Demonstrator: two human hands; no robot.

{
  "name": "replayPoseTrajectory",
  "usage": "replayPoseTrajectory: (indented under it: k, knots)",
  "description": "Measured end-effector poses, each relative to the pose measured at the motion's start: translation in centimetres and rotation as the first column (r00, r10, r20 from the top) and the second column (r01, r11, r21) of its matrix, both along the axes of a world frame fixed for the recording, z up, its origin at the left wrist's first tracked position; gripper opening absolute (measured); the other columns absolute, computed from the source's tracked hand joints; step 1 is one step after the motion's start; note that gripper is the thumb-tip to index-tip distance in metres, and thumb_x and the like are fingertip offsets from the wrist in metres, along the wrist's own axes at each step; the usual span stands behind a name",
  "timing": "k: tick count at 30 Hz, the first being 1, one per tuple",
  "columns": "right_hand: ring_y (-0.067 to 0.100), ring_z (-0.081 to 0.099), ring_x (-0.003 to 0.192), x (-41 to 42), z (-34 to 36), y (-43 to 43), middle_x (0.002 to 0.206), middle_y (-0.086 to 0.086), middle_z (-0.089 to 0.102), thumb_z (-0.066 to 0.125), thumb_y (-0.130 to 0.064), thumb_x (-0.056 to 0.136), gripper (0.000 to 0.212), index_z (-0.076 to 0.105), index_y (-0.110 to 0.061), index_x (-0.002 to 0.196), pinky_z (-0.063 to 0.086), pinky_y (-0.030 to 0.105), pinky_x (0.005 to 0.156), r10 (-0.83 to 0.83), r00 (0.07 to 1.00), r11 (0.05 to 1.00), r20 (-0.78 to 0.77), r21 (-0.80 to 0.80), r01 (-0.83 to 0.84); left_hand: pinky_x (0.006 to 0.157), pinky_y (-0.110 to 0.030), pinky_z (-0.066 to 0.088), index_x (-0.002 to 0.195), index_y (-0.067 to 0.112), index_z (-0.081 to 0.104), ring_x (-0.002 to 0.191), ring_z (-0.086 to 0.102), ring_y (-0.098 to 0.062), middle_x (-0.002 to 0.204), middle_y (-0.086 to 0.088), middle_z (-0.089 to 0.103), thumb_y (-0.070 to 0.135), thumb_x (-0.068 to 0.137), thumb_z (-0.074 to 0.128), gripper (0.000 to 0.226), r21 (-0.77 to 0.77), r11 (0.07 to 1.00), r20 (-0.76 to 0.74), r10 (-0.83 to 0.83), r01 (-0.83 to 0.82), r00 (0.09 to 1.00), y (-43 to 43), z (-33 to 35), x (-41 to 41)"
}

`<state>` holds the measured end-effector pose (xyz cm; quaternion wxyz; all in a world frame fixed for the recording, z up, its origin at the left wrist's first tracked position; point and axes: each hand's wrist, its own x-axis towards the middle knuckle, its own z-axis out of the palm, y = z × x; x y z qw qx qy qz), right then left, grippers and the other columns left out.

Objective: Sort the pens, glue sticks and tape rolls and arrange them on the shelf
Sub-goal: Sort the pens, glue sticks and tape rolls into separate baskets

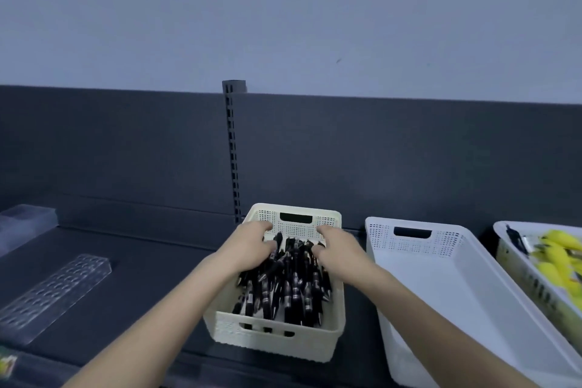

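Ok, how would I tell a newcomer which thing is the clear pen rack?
Start at the dark shelf and find the cream basket of black pens in its middle. Look left of it: the clear rack lies flat on the shelf. Unlike the plain clear box behind it, its top is covered in rows of round holes.

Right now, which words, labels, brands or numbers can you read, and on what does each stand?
No text can be read.
Pens: pale print on the barrels, too blurred to read.
Right tray: dark marks on its side wall, too blurred to read.
Label, bottom left corner: too small and blurred to read.
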<state>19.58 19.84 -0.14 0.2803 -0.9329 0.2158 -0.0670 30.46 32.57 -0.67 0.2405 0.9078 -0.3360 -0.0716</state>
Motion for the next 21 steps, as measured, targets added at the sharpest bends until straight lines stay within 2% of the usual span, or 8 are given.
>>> replayPoseTrajectory:
  k: [2, 4, 6, 10, 15, 18, 19, 21]
  knots:
    - [0.028, 0.045, 0.122, -1.1, -0.1, -0.5, 0.133, 0.012, 0.046, 0.038, -0.012, 0.094, 0.038, 0.042, -0.006, 0.131, 0.039, 0.035, 0.100, -0.018, 0.999, 0.987, 0.047, -0.160, 0.025, 0.104, -0.024, 0.031, 0.138, 0.011, 0.041, 0.131, 0.041, -0.020, 0.142, -0.006, 0.046, 0.021, 0.094, 0.047, 0.045, -0.007, 0.999, 0.058, -0.042, 0.042, 0.997, -0.6, 0.3, -0.6]
    - [0.027, 0.044, 0.120, -2.4, -0.1, -1.3, 0.130, 0.010, 0.047, 0.039, -0.016, 0.093, 0.037, 0.042, -0.008, 0.130, 0.039, 0.035, 0.099, -0.029, 0.997, 0.957, 0.069, -0.285, 0.048, 0.106, -0.026, 0.031, 0.138, 0.012, 0.042, 0.131, 0.041, -0.020, 0.142, -0.006, 0.046, 0.024, 0.095, 0.046, 0.044, -0.006, 0.997, 0.110, -0.079, 0.080, 0.991, -1.7, 0.5, -1.5]
    - [0.025, 0.042, 0.122, -3.9, 0.0, -2.6, 0.130, 0.008, 0.047, 0.041, -0.021, 0.094, 0.037, 0.041, -0.010, 0.130, 0.039, 0.034, 0.098, -0.046, 0.998, 0.937, 0.052, -0.345, 0.061, 0.105, -0.029, 0.033, 0.138, 0.014, 0.040, 0.130, 0.041, -0.022, 0.141, -0.007, 0.047, 0.025, 0.095, 0.045, 0.045, 0.017, 0.994, 0.145, -0.111, 0.110, 0.983, -3.0, 0.7, -2.5]
    - [0.025, 0.042, 0.123, -8.4, 0.6, -5.7, 0.132, 0.008, 0.044, 0.041, -0.029, 0.095, 0.043, 0.035, -0.011, 0.134, 0.042, 0.036, 0.094, -0.135, 0.991, 0.926, 0.002, -0.356, 0.127, 0.103, -0.029, 0.035, 0.139, 0.013, 0.039, 0.130, 0.042, -0.022, 0.141, -0.007, 0.046, 0.025, 0.095, 0.045, 0.046, 0.031, 0.982, 0.163, -0.188, 0.185, 0.969, -6.1, 0.9, -5.6]
    - [0.027, 0.045, 0.119, -15.6, 0.9, -10.9, 0.127, 0.010, 0.047, 0.045, -0.032, 0.093, 0.041, 0.041, -0.010, 0.128, 0.042, 0.036, 0.093, -0.243, 0.970, 0.912, 0.022, -0.337, 0.236, 0.091, -0.027, 0.037, 0.132, 0.012, 0.047, 0.122, 0.048, -0.025, 0.128, -0.008, 0.056, 0.023, 0.093, 0.048, 0.041, 0.034, 0.954, 0.187, -0.297, 0.296, 0.936, -11.4, 1.4, -11.2]
    - [0.030, 0.051, 0.112, -20.7, 1.0, -14.6, 0.116, 0.012, 0.053, 0.049, -0.031, 0.091, 0.028, 0.047, -0.010, 0.110, 0.039, 0.032, 0.077, -0.293, 0.955, 0.898, 0.045, -0.330, 0.291, 0.099, -0.025, 0.032, 0.138, 0.015, 0.040, 0.129, 0.042, -0.019, 0.138, 0.000, 0.048, 0.027, 0.095, 0.046, 0.045, 0.033, 0.939, 0.193, -0.341, 0.341, 0.920, -15.0, 1.7, -15.7]
    - [0.030, 0.051, 0.112, -22.5, 0.9, -15.9, 0.116, 0.013, 0.054, 0.049, -0.031, 0.090, 0.029, 0.047, -0.010, 0.110, 0.040, 0.032, 0.077, -0.304, 0.952, 0.895, 0.047, -0.328, 0.302, 0.101, -0.024, 0.031, 0.139, 0.015, 0.038, 0.131, 0.040, -0.018, 0.140, 0.001, 0.046, 0.027, 0.095, 0.045, 0.046, 0.018, 0.933, 0.191, -0.357, 0.361, 0.914, -16.2, 1.7, -17.3]
    - [0.030, 0.050, 0.117, -26.2, 0.7, -18.3, 0.124, 0.013, 0.054, 0.049, -0.031, 0.091, 0.041, 0.044, -0.008, 0.125, 0.043, 0.033, 0.086, -0.317, 0.948, 0.895, 0.033, -0.321, 0.311, 0.103, -0.025, 0.030, 0.140, 0.014, 0.038, 0.132, 0.039, -0.018, 0.142, -0.001, 0.045, 0.026, 0.095, 0.045, 0.046, -0.003, 0.919, 0.170, -0.388, 0.394, 0.906, -19.0, 1.6, -20.3]
